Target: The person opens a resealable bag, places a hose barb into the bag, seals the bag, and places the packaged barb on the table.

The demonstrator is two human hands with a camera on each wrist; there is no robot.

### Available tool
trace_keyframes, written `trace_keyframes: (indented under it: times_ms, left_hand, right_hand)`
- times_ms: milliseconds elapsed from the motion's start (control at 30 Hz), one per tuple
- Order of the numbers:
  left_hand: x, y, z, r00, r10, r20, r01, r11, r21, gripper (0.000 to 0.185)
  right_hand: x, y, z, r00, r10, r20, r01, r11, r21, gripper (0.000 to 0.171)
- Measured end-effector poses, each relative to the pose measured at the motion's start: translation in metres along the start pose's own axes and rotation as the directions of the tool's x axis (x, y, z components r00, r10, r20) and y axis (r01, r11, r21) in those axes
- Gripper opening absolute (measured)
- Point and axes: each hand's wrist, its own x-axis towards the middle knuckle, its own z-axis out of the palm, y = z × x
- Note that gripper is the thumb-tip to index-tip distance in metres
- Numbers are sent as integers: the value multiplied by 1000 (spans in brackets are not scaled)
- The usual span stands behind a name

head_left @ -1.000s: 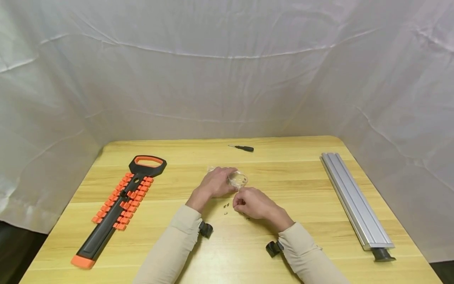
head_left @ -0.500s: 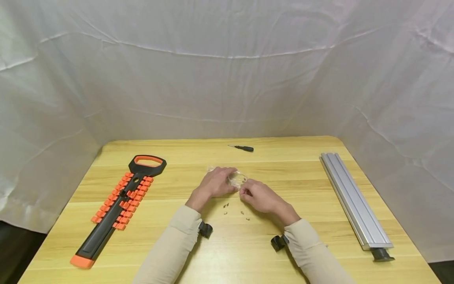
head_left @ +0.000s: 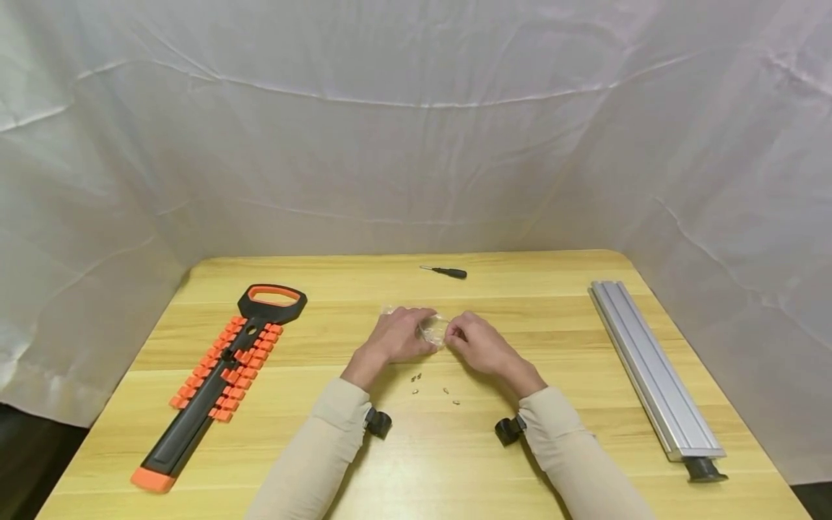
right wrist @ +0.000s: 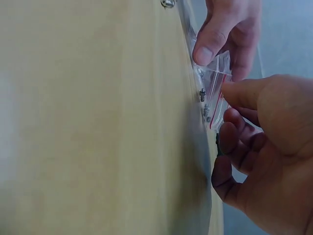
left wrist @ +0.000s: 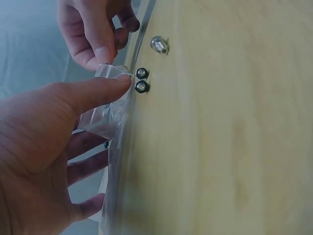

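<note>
A clear zip bag (head_left: 432, 330) with a red stripe along its seal lies near the middle of the table. My left hand (head_left: 399, 334) holds its left side, thumb (left wrist: 105, 93) on top of the plastic. At the right edge, my right hand (head_left: 479, 345) pinches the bag near its red-striped seal (right wrist: 218, 102) between thumb and forefinger. Small metal fittings show through or just behind the plastic in the right wrist view. Several loose brassy fittings (head_left: 416, 391) lie on the table in front of the hands; the left wrist view shows dark hex nuts (left wrist: 142, 86) and a silvery fitting (left wrist: 159, 45).
A black screwdriver (head_left: 448, 272) lies toward the back of the table. At left is a black holder with orange clips (head_left: 195, 412) and a handle. A long grey metal bar (head_left: 653, 368) with a black end lies at right. Pale cloth (head_left: 416, 144) hangs behind the table.
My right hand has moved away from me, from above the loose fittings to the bag's right edge, uncovering fittings on the table. My left hand has stayed on the bag.
</note>
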Motion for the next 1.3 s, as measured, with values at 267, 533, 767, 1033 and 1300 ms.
trace_keyframes:
  times_ms: [267,533,767,1033,1300]
  left_hand:
    - [0,0,0,1000,2,1,-2,1000,-4,70]
    - [0,1,0,1000,-3,5,3,1000,-11,69]
    - [2,0,1,1000,-13,7,13,1000,-6,70]
    - [1,-2,2,1000,-21,6,21,1000,-21,70]
    - [1,-1,2,1000,-19,-9,19,1000,-12,67]
  right_hand:
    - [11,0,1,999,23,-28,-23,1000,-8,6]
    - [13,0,0,998,62,-34,-62,998,-9,7]
    - [7,-1,-2,997,44,-56,-43,999,11,5]
    - [-7,-10,-2,1000,-26,-18,27,998,55,5]
    - [-17,-20,1,991,-122,47,121,992,35,10]
